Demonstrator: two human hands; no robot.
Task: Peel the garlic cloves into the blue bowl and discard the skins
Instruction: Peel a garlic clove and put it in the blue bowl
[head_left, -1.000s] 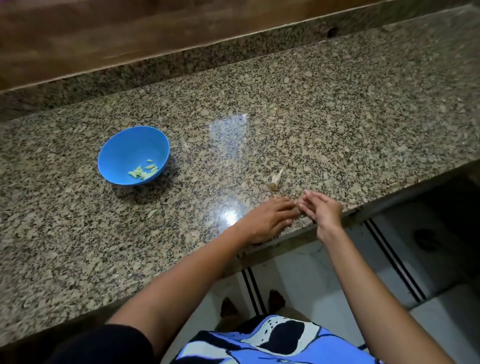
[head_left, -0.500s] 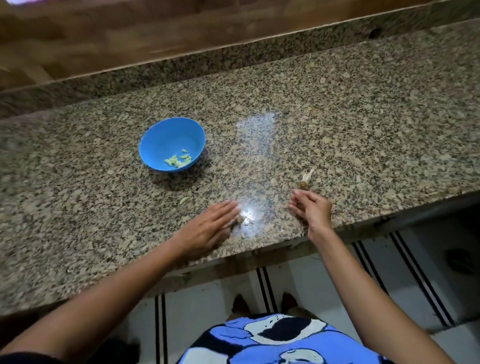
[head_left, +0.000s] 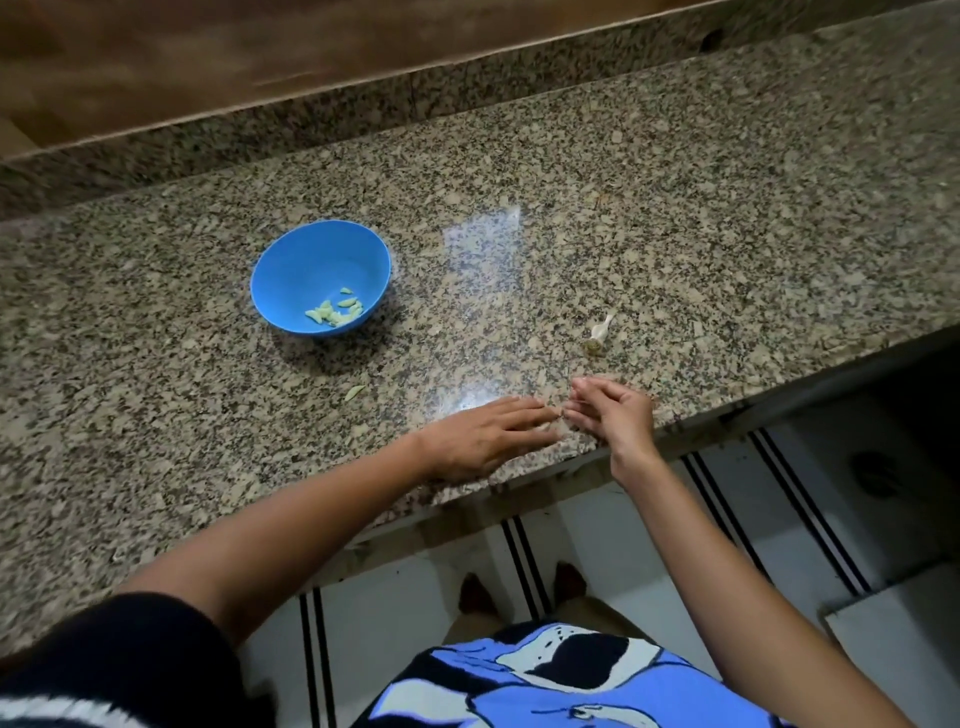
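So the peeled cloves (head_left: 335, 310) sat in a little heap at the bottom of the blue bowl (head_left: 320, 278), off to the left on the granite counter (head_left: 675, 182). The left hand (head_left: 483, 436) lay flat on the stone with fingers straight, gripping nothing, fingertips meeting the right hand (head_left: 613, 410), which stood on its edge right at the counter's lip like a scoop. Honestly couldn't tell if it held any skins, too small and blurry in there. My guess was a sweep-up of skins, and the worry was obvious: that close to the edge, light papery bits would slide past the cupped hand and land on the tiled floor (head_left: 415, 597). One pale stray piece (head_left: 355, 392) lay loose between the bowl and the left hand, easy to miss. The dry garlic stalk (head_left: 598, 335) lay just beyond the right hand, so nothing blocked the sweep itself
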